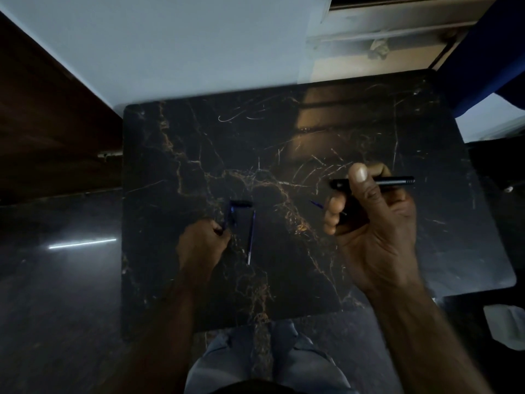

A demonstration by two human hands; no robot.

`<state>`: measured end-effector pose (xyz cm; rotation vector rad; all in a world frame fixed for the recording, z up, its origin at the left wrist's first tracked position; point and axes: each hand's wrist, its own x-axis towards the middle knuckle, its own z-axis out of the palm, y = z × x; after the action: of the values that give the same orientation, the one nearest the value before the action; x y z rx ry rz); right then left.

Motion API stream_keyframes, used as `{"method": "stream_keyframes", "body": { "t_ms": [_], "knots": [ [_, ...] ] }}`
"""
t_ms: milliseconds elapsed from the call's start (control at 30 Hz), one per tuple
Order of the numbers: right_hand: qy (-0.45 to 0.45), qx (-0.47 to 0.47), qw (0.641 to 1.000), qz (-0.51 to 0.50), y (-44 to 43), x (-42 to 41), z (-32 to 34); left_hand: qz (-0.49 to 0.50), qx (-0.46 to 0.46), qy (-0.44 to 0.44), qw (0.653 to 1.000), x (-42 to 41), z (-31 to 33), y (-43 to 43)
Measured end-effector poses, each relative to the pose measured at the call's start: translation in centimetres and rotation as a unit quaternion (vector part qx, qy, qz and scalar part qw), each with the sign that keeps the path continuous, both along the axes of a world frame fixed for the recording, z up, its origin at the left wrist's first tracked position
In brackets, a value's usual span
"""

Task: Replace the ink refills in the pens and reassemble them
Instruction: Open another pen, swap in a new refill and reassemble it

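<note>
Right hand point(369, 223) grips the barrel point(395, 181); left hand point(201, 243) pinches a blue refill point(228, 218) down on the table point(284, 123). Mid-swap, I reckon. Next: line up the tip, slide it in.

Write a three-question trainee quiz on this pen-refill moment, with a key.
1. True or false: the right hand grips a black pen barrel.
2. Multiple choice: the loose blue refill lies A) on the table beside the left hand, B) in the right hand, C) on the floor.
3. Fill in: the pen part that the left hand pinches is ___ in colour.
Key: 1 true; 2 A; 3 blue.
</note>
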<state>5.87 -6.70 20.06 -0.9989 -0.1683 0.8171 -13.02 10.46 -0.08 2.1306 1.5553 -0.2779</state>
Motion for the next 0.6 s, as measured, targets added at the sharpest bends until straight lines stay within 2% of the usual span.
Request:
{"method": "stream_keyframes", "body": {
  "t_ms": [233,300,333,367,400,467,533,600],
  "knots": [
    [0.007,0.002,1.0,0.012,0.7,-0.2,0.1,0.029,-0.024,0.022,0.999,0.6,1.2,0.4],
    [0.007,0.006,1.0,0.01,0.8,-0.1,0.1,0.058,-0.038,-0.04,0.997,1.0,2.7,0.7],
    [0.009,0.009,1.0,0.009,0.7,-0.1,0.0,0.093,-0.049,-0.118,0.987,1.4,3.8,0.7],
    [0.014,0.015,1.0,0.006,0.7,0.0,-0.1,0.137,-0.074,-0.227,0.961,2.2,5.3,0.5],
    [0.022,0.024,0.999,0.004,0.6,0.0,-0.2,0.175,-0.11,-0.351,0.914,3.1,7.2,0.2],
    [0.049,0.043,0.998,0.007,0.5,0.1,-0.1,0.148,-0.178,-0.556,0.798,5.4,11.9,-0.8],
    [0.075,0.061,0.995,0.01,0.7,0.2,0.1,0.05,-0.217,-0.665,0.713,7.8,16.1,-1.9],
    [0.081,0.067,0.994,0.004,1.0,0.2,0.7,-0.016,-0.222,-0.707,0.671,9.7,18.8,-2.8]
  ]
}}
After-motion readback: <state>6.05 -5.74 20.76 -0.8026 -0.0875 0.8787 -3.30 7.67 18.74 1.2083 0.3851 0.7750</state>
